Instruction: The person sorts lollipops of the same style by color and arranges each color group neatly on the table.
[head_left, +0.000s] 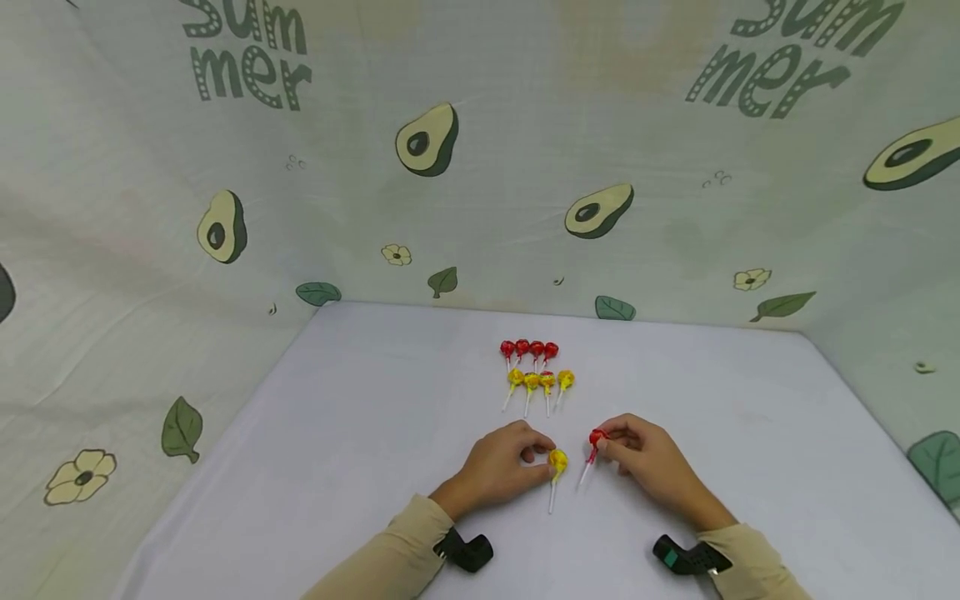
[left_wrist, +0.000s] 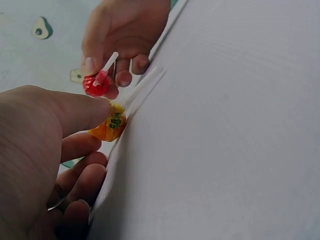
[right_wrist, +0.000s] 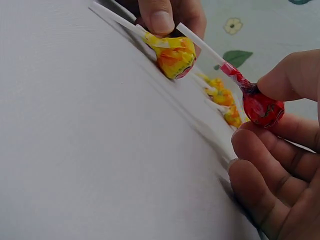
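On the white table (head_left: 360,417) my left hand (head_left: 501,465) pinches the head of a yellow lollipop (head_left: 557,460) (left_wrist: 108,127) (right_wrist: 172,55), its white stick pointing toward me. My right hand (head_left: 647,457) pinches a red lollipop (head_left: 597,437) (left_wrist: 96,85) (right_wrist: 263,106) by its head, lifted slightly, stick slanting down to the left. The two hands sit close together near the table's front. Farther back lie a row of several red lollipops (head_left: 528,349) and, just before it, a row of several yellow lollipops (head_left: 540,382).
Cloth printed with avocados, leaves and flowers (head_left: 427,142) walls the table on the back and both sides. A black wrist camera mount sits on each forearm, left (head_left: 465,550) and right (head_left: 678,557).
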